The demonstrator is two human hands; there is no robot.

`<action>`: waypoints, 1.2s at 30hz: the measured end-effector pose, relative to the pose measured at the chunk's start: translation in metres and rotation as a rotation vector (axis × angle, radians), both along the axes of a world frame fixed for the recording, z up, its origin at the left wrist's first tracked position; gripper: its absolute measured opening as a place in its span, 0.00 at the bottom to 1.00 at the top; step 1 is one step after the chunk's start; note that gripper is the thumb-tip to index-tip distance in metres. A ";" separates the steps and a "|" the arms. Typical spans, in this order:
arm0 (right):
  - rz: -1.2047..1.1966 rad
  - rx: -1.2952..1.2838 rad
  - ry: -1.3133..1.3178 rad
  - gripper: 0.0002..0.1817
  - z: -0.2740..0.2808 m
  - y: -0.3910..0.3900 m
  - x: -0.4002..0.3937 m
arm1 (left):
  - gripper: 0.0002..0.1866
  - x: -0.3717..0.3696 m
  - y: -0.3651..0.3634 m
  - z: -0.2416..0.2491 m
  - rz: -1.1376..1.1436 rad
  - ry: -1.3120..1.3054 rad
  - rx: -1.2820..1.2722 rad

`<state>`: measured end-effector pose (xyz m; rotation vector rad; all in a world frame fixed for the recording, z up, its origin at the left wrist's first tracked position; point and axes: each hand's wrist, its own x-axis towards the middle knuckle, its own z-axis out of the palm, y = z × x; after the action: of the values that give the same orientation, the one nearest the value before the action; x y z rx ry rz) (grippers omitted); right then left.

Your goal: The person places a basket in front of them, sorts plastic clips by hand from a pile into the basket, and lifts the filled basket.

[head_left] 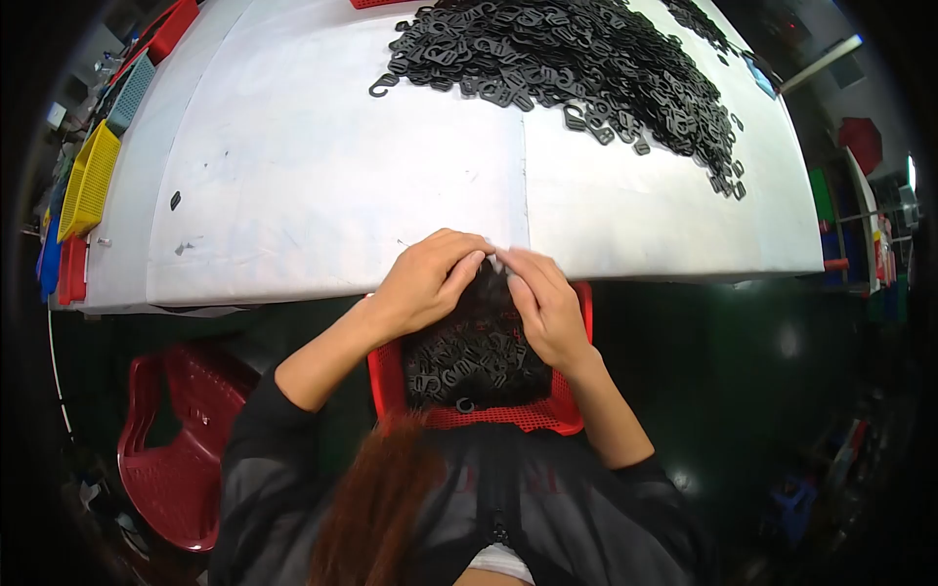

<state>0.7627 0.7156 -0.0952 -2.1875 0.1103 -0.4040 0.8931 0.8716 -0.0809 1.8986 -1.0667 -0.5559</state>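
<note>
My left hand (426,280) and my right hand (549,309) meet at the table's front edge, fingertips nearly touching. The fingers of both are pinched together. Something small shows between the tips, too blurred to name. Directly below them, a red plastic basket (382,381) holds many small black plastic hooks (464,369). My wrists pass over its two sides. Farther back on the white table (322,146) lies a large heap of the same black hooks (586,68), some loose along its near border.
One loose black piece (176,200) lies on the table's left part. Yellow (90,181) and light-blue (131,93) baskets line the left edge. A dark red plastic chair (181,449) stands at the lower left. Another red basket (376,3) touches the top edge of view.
</note>
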 end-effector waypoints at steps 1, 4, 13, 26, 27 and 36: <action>0.040 0.109 0.053 0.14 0.005 -0.002 -0.001 | 0.14 0.010 0.000 0.001 0.059 -0.021 -0.037; -0.008 0.116 -0.013 0.12 0.013 -0.014 0.016 | 0.12 0.086 -0.017 0.002 0.232 -0.284 -0.162; -0.100 -0.158 -0.177 0.20 -0.003 -0.067 0.107 | 0.27 0.232 -0.110 -0.047 0.444 -0.699 0.154; -0.096 -0.419 -0.180 0.27 -0.025 -0.073 0.105 | 0.30 0.066 -0.041 -0.031 -0.072 -0.593 0.029; -0.095 -0.428 -0.172 0.24 -0.026 -0.078 0.099 | 0.30 0.065 -0.033 -0.031 -0.041 -0.585 0.014; -0.166 -0.532 -0.228 0.18 -0.003 -0.050 0.091 | 0.21 0.049 -0.026 -0.021 0.269 -0.630 -0.124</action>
<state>0.8539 0.6654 -0.0985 -2.6395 0.0632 -0.8524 0.9422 0.8453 -0.1022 2.1116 -1.1625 0.2810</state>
